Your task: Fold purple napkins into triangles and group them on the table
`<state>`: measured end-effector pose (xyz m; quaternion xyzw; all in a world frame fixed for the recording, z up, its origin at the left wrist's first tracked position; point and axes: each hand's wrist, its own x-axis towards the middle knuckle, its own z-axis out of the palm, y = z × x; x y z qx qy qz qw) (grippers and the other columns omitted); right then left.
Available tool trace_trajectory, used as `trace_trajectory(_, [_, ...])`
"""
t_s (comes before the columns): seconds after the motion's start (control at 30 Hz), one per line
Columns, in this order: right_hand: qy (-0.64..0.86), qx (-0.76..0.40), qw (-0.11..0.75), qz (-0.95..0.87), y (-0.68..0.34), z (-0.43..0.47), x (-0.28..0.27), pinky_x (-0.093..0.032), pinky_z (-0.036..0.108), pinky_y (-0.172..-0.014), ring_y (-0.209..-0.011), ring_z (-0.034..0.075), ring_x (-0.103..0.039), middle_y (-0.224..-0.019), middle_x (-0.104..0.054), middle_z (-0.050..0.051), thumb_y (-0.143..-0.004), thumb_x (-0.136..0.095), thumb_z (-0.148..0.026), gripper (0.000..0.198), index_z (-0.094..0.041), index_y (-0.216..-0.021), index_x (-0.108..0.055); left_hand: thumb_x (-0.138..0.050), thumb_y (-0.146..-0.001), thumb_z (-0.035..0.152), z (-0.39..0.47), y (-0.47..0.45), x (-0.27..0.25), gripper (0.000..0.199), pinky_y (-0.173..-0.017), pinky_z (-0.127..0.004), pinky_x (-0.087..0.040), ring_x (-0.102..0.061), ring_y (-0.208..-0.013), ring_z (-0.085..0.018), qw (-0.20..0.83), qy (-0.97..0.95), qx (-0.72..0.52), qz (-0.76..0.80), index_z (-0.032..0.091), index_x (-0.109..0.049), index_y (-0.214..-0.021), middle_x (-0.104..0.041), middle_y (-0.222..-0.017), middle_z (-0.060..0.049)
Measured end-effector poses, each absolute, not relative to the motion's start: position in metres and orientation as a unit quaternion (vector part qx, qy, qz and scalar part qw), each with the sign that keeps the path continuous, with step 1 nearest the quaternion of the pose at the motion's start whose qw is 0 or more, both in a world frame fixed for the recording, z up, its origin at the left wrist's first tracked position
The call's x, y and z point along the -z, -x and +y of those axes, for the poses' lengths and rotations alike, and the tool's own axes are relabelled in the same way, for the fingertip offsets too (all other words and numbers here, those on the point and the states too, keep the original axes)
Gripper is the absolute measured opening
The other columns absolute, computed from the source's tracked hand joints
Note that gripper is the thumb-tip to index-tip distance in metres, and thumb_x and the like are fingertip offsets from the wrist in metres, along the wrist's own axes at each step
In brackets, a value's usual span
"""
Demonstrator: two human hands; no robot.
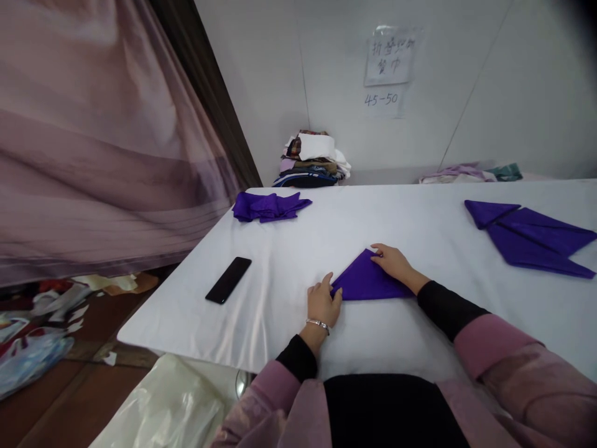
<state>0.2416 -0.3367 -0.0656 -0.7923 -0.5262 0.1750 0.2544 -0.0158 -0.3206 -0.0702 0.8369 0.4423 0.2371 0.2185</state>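
A purple cloth napkin (368,280) lies on the white-covered table in front of me, folded into a triangle with its long edge towards me. My left hand (323,303), a bracelet at its wrist, pinches the triangle's left corner between thumb and fingers. At the top corner, my right hand (392,262) has its thumb and fingertips closed on the cloth. My right wrist and sleeve cover the triangle's right corner.
The white table (275,274) bears a black phone (228,280), a crumpled purple cloth (268,206) at the far left and folded purple cloths (527,236) at the right. Stacked clothes (312,162) stand behind the far edge. A pink curtain (102,137) hangs left.
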Motion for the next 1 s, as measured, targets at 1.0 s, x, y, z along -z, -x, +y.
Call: trace_trajectory(1.0, [0.824,-0.048,0.197,-0.53,-0.235,-0.345,0.074,-0.044,0.032,-0.077,-0.094,0.023,-0.059,-0.104,-0.066,0.007,-0.087,-0.05,-0.033,0.039,-0.019,-0.123,-0.054,-0.061,-0.079,0.017,-0.314,0.033,0.071,0.031,-0.086,-0.039,-0.039,-0.056,-0.084,-0.019,0.258,-0.797,-0.252,0.484,0.022,-0.058,-0.109,-0.065,-0.075,0.002])
